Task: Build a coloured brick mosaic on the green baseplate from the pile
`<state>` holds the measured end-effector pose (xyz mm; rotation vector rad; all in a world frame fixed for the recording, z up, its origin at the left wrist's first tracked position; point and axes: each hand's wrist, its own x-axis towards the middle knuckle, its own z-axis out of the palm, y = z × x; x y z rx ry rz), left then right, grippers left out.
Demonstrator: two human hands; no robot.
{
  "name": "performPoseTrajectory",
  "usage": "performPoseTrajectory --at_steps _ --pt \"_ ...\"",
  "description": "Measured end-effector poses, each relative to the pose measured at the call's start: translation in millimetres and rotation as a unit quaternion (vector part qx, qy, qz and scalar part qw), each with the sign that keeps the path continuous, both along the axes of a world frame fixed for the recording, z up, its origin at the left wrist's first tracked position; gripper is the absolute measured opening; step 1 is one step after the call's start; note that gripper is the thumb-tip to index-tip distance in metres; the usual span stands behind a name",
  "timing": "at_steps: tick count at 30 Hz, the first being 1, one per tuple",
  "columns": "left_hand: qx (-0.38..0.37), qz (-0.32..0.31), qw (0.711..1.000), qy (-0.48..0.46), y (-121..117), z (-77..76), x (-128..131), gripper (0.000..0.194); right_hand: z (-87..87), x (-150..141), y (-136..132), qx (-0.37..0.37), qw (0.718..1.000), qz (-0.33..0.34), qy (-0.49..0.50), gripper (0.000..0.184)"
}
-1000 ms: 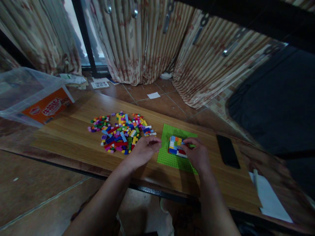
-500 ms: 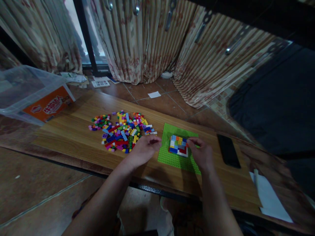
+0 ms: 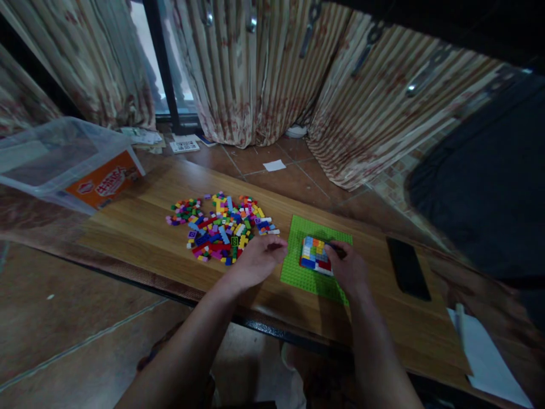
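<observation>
A green baseplate (image 3: 307,274) lies on the wooden table (image 3: 140,227), with a small block of mixed-colour bricks (image 3: 314,254) built on it. My right hand (image 3: 347,268) rests on the plate's right part, its fingertips pinched against the block's right edge. My left hand (image 3: 255,261) lies curled on the table at the plate's left edge, thumb and finger pinched together; what they hold is hidden. A heap of loose coloured bricks (image 3: 221,227) spreads just left of that hand.
A clear plastic bin with an orange label (image 3: 72,162) stands at the table's far left. A black phone (image 3: 407,268) lies right of the plate, and white paper (image 3: 489,358) at the right corner. Curtains hang behind, above a tiled floor.
My right hand has shifted slightly to the block's right edge. The left hand has stayed curled beside the plate. The camera has drifted a little left.
</observation>
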<state>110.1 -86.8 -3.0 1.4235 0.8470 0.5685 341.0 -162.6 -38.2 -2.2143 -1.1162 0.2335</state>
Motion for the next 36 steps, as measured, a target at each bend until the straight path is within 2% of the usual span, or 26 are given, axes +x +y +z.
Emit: performPoseTrajectory --at_steps 9,14,24,31,36 --pt "0.003 0.002 1.000 0.009 -2.6 3.9 -0.1 0.022 -11.2 6.8 0.9 0.030 0.999 0.007 0.031 0.043" --pt "0.012 0.002 1.000 0.015 -1.6 3.6 -0.2 0.022 -9.3 3.4 3.4 0.039 0.998 0.007 0.038 0.041" --pt "0.039 0.007 0.999 0.013 3.0 0.1 -5.2 0.023 -7.1 4.0 5.9 0.038 0.992 -0.003 0.122 0.041" --pt "0.029 0.017 0.999 0.027 4.8 -0.2 -4.3 0.023 2.2 -0.6 1.3 0.032 0.985 -0.026 0.170 0.044" --pt "0.020 0.029 0.999 0.020 6.8 1.4 -6.1 0.024 -6.7 12.1 -0.7 0.048 0.981 -0.059 0.178 0.049"
